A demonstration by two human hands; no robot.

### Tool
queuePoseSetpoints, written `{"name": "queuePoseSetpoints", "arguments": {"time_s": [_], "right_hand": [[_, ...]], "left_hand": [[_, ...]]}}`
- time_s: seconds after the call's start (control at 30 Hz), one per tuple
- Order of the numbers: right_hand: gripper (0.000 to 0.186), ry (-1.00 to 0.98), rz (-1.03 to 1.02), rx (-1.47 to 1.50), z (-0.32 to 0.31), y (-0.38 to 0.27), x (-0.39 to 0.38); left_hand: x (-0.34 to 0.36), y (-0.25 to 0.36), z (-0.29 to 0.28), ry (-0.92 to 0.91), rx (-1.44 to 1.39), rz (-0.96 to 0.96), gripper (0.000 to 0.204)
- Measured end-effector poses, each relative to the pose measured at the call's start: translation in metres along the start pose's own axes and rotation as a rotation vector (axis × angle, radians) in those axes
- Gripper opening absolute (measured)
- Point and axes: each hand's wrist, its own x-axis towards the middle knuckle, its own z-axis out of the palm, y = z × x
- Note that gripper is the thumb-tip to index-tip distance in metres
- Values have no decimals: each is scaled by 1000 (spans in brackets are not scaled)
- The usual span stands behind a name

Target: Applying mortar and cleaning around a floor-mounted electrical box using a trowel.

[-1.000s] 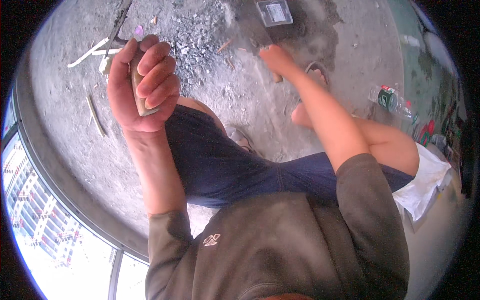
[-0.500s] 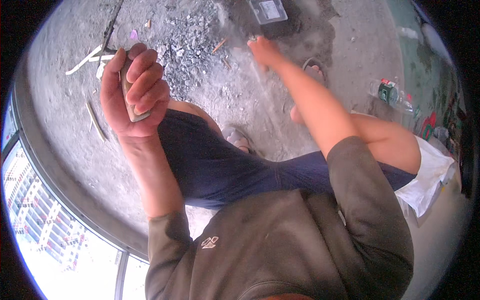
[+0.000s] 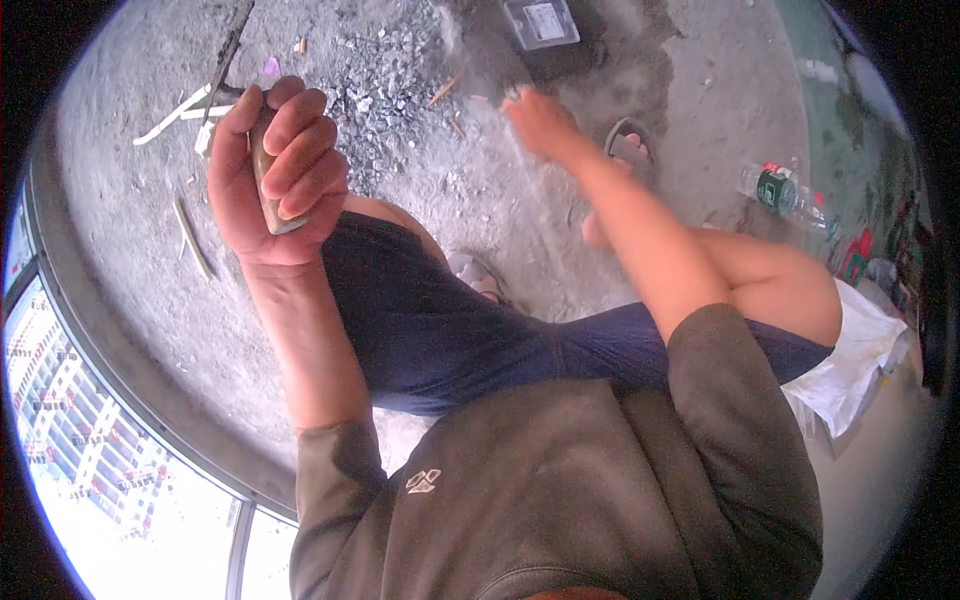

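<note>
My left hand (image 3: 277,190) is raised at the left of centre, fingers wrapped round an oblong tan-brown piece, perhaps a handle (image 3: 270,214). Behind its top, a dark thin rod (image 3: 228,55) reaches up; whether it joins the held piece I cannot tell. My right hand (image 3: 538,125) is closed, out over the dusty floor above my legs, on something I cannot make out in the blur. Just beyond the right hand are a clear plastic box (image 3: 540,22) on a dark patch and a heap of grey rubble (image 3: 385,100).
Pale strips (image 3: 165,122) and a purple scrap (image 3: 271,66) lie at the upper left. A plastic bottle (image 3: 775,188) and a white cloth (image 3: 855,350) are at the right. My sandalled feet (image 3: 630,140) rest on the floor. A curved window ledge (image 3: 150,400) runs along the left.
My right hand has moved up and left, then slightly back down, smeared by motion. My left hand has shifted slightly left, then a little back, keeping hold of the oblong piece.
</note>
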Motion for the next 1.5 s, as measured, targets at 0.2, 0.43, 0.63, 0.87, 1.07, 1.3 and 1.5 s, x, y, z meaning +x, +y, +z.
{"name": "queuePoseSetpoints", "arguments": {"time_s": [0.2,0.43,0.63,0.87,1.07,1.3,1.5], "right_hand": [[34,-142,-185,-202,-80,-49,16],[36,-343,-193,-386,-103,-16,6],[40,-187,-255,-267,-62,-20,37],[35,-287,-238,-433,-89,-21,3],[32,-193,-103,-260,-79,-26,-38],[43,-63,-79,-123,36,33,14],[48,-160,253,86,31,18,-50]], "left_hand": [[-6,6,-3,-32,-5,-23,22],[-3,3,0,-28,-12,-13,19],[-5,5,-1,-29,-22,-23,20],[-9,6,1,-48,-9,-39,22],[-8,7,0,-38,-27,-53,23],[2,-1,0,-44,-45,-74,22],[0,0,-1,-47,-36,-71,22]]}}
